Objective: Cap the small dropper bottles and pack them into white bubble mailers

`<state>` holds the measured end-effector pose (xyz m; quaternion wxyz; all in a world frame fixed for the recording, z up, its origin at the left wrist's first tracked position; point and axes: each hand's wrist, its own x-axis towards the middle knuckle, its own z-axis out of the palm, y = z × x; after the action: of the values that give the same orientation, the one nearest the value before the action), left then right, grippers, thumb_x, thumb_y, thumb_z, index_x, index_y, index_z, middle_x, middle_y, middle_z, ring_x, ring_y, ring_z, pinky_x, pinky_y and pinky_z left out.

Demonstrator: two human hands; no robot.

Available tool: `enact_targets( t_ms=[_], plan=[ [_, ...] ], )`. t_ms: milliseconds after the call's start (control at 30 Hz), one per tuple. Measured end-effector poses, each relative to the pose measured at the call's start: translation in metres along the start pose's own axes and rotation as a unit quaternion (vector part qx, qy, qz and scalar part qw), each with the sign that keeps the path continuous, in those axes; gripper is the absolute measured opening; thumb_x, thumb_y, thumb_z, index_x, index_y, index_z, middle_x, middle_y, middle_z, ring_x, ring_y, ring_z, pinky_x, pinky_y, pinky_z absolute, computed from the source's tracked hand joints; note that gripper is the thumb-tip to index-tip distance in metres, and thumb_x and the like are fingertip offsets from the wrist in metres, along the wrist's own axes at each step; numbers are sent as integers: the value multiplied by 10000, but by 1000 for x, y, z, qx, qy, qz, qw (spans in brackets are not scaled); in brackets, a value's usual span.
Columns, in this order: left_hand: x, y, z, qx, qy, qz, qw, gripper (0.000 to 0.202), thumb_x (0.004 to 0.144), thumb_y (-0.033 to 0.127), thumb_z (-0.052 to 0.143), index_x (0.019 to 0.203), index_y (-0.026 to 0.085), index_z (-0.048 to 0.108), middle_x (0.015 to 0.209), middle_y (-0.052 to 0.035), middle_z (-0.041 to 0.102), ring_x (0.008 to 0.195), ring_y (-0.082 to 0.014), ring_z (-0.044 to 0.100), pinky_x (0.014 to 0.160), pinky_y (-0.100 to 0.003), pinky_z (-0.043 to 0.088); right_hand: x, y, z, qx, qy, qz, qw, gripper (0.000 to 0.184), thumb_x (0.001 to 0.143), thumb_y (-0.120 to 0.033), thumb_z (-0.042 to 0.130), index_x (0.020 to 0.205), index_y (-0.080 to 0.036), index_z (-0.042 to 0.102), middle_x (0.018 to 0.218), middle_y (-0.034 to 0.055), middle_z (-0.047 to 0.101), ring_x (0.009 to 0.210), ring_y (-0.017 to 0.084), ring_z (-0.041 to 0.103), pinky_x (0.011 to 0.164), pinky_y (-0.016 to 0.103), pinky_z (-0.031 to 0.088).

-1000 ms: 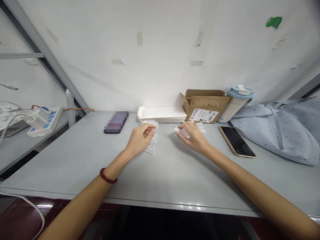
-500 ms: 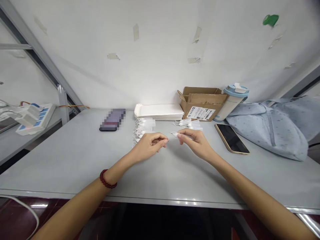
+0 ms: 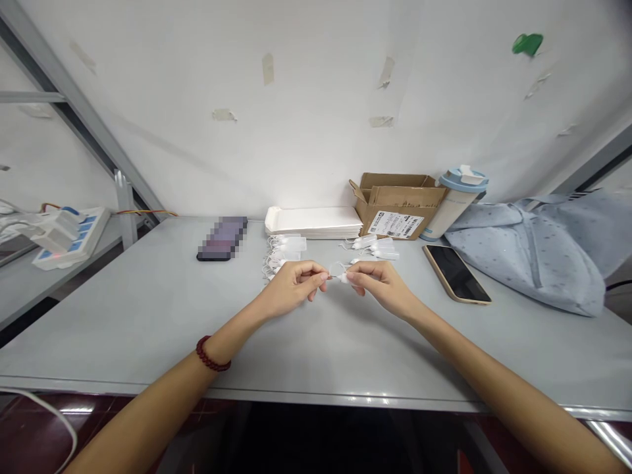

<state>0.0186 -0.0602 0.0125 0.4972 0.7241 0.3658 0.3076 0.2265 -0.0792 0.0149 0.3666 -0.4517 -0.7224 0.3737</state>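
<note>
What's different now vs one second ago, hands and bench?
Left hand came off the left row of white pieces, rightward and nearer the wearer; its fingertips now pinch together beside the thin end of a white piece. Right hand drew back from the right-hand group, holding that piece. Unchanged: box, white stack, tan-edged phone.

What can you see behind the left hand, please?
Beyond the left hand lie white pieces on the table; the hand hides whatever is directly behind it.
</note>
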Motion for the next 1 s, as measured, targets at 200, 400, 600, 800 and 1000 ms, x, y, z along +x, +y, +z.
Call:
enact_targets(
  t_ms=[200,400,600,800,1000],
  plan=[
    [-1,1,0,3,-4,-6,1000,254,853,378,520,787,148,608,747,-24,627,547,-85,493,522,-219,399,-1,0,1,8,-2,2,1000,322,845,-355,502,581,-171,518,571,-26,480,595,107,446,628,259,343],
    [-1,2,-1,8,-11,-6,1000,260,854,380,518,785,147,610,749,-28,624,554,-89,494,526,-221,402,-2,0,1,5,-3,2,1000,324,848,-359,505,585,-170,524,576,-22,482,601,109,449,634,260,351],
    [-1,0,1,6,-18,-2,1000,239,853,366,517,800,153,612,767,-28,632,562,-93,500,523,-223,404,-1,-2,2,-10,-4,10,1000,269,836,-355,521,662,-167,602,581,-24,502,596,107,457,629,253,368],
    [-2,-1,3,12,-19,-9,1000,233,841,349,524,760,150,614,727,-21,627,536,-86,494,513,-219,401,-2,-5,5,-11,-16,31,999,254,826,-348,528,680,-164,622,606,-16,526,592,104,465,606,241,379],
    [-3,-1,5,17,-22,-27,999,216,824,331,537,750,149,625,712,-23,634,532,-88,495,509,-219,403,-3,-3,6,-4,-37,45,998,236,826,-340,540,720,-161,652,628,-9,544,591,102,466,582,234,377]
  ],
)
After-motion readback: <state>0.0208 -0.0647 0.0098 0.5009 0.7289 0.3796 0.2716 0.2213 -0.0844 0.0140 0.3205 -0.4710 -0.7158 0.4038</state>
